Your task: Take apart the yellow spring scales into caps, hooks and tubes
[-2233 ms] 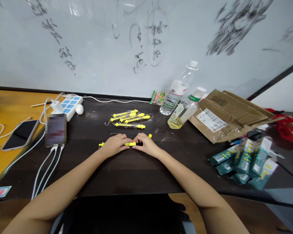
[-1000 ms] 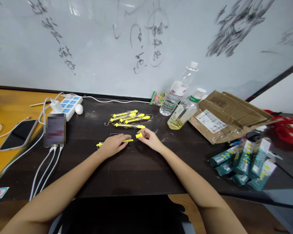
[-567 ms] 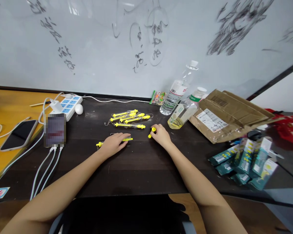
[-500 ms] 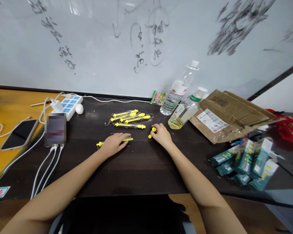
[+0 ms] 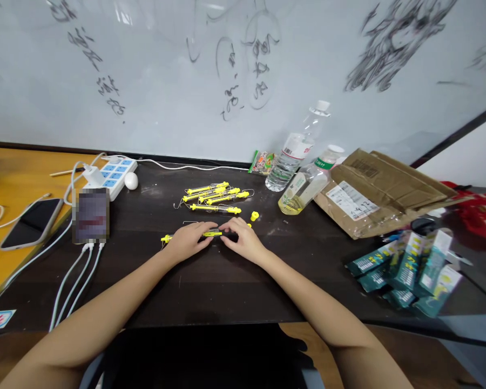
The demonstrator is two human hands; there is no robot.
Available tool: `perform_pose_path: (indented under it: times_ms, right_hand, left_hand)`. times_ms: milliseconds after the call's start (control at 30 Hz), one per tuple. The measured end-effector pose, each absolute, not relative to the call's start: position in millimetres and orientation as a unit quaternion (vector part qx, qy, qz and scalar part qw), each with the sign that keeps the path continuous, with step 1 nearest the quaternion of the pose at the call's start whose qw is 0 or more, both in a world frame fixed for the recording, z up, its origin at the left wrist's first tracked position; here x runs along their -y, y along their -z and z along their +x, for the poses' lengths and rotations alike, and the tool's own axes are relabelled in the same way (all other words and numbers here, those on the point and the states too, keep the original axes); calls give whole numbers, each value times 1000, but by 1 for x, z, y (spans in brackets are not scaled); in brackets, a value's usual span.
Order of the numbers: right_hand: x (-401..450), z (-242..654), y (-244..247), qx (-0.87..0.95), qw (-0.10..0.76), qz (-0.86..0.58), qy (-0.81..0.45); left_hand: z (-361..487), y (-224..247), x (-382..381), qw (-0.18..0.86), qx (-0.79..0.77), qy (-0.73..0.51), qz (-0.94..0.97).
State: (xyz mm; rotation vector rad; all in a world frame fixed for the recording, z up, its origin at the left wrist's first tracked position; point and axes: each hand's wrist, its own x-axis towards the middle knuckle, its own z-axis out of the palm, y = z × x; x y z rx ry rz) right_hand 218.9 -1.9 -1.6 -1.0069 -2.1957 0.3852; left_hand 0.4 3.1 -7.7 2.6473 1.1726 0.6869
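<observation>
A dark table (image 5: pixel 227 294) holds a water bottle (image 5: pixel 287 160), with a snack bag (image 5: pixel 262 163) just beside it. Left of the bottle lie yellow tubes (image 5: pixel 222 198) with hooks. Right of it are a brown package (image 5: pixel 383 181) and green packs (image 5: pixel 407 265).

Looks like an office or study room, judging by a big whiteboard (image 5: pixel 162 70) with marker writing (image 5: pixel 261 70) and a drawing (image 5: pixel 400 46), set behind a dark desk (image 5: pixel 227 297) with a power strip (image 5: pixel 115 177), white cables (image 5: pixel 80 276) and a phone (image 5: pixel 31 224).
</observation>
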Motion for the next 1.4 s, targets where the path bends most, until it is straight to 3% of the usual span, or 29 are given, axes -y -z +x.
perform_pose_path:
  times_ms: [1200,1300,1400]
  right_hand:
    - [-11,230,6,832,330,-390,-215]
    - [-17,241,1,832,329,-417,-158]
    - [-25,257,-5,839,288,-461,-23]
  left_hand:
    - [-2,5,-4,83,-399,-221,886]
    - [-3,5,-6,78,-421,-225,875]
    - [-3,6,-6,75,-421,-226,875]
